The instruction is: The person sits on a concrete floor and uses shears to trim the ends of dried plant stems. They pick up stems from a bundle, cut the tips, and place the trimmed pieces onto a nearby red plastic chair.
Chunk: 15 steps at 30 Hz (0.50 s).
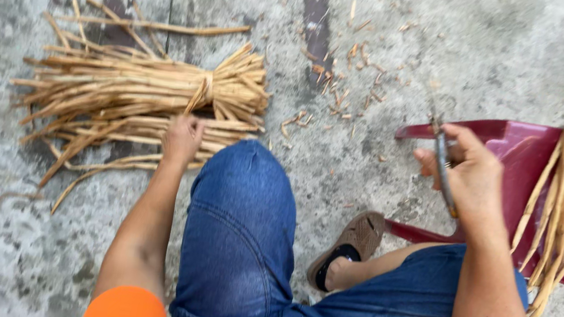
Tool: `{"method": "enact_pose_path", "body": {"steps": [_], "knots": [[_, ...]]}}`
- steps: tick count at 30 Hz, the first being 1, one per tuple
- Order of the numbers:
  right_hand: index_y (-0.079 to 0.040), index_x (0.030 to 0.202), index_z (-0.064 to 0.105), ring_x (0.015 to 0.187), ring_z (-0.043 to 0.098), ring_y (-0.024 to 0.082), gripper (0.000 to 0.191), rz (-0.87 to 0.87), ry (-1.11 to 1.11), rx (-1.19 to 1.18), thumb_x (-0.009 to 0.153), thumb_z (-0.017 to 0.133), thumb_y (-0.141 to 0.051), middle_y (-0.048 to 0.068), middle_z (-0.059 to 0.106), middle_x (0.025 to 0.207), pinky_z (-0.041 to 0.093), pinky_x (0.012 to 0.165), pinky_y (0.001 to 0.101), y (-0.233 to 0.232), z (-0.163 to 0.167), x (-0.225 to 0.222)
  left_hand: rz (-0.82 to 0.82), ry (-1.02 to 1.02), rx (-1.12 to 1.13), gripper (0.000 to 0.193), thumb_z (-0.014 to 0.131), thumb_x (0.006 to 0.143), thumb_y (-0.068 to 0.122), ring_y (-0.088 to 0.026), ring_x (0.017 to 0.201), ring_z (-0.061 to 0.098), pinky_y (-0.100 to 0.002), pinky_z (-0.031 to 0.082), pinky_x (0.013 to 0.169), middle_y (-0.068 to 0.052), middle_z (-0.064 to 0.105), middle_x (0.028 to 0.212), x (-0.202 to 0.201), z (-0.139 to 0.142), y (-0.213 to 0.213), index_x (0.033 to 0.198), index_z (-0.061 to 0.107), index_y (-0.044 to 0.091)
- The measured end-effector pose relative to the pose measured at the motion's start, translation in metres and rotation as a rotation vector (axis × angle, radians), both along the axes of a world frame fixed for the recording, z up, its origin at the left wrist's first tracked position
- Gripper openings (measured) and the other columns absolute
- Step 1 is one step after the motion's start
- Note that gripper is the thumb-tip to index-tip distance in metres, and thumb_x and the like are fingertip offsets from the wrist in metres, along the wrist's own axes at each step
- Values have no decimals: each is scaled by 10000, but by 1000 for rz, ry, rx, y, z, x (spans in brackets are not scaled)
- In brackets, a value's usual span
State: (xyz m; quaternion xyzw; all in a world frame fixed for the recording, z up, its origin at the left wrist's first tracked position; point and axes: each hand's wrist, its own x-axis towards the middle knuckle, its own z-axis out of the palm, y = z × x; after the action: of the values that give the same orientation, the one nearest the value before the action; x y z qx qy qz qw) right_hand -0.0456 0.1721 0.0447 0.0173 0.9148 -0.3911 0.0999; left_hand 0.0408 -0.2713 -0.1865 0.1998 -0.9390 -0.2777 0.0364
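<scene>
The grip of the right hand (474, 177) is clamped on a thin dark knife (442, 166), held above the corner of a red plastic chair (512, 143). A sheaf of long dried stalks (562, 205) is laid across that chair. The grip of the left hand (182, 138) is closed on stalks pulled from a tied bundle of dried stalks (136, 97), which is spread on the concrete floor (401, 43) just beyond the knee. Small trimmed scraps (341, 78) are scattered on the floor between bundle and chair.
</scene>
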Motion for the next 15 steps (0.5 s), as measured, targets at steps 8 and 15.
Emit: {"method": "enact_pose_path", "body": {"steps": [8,15], "knots": [[-107,1265,684,687,653,64,502,-15,-33,42,802,856,-200,24,748,812,513,580,256,-10,1,-6,-271,-287,-177,320,573,943,416,-339,1192,555,-541,452,959,-99,587,1211,22,-17,32,1192,640,226],[-108,1241,696,682,568,98,499,57,37,120,796,878,-240,45,664,732,506,619,304,-18,13,1,-332,-344,-223,214,555,984,298,-285,1107,598,-485,484,917,-101,616,1124,36,-15,33,1144,649,191]]}}
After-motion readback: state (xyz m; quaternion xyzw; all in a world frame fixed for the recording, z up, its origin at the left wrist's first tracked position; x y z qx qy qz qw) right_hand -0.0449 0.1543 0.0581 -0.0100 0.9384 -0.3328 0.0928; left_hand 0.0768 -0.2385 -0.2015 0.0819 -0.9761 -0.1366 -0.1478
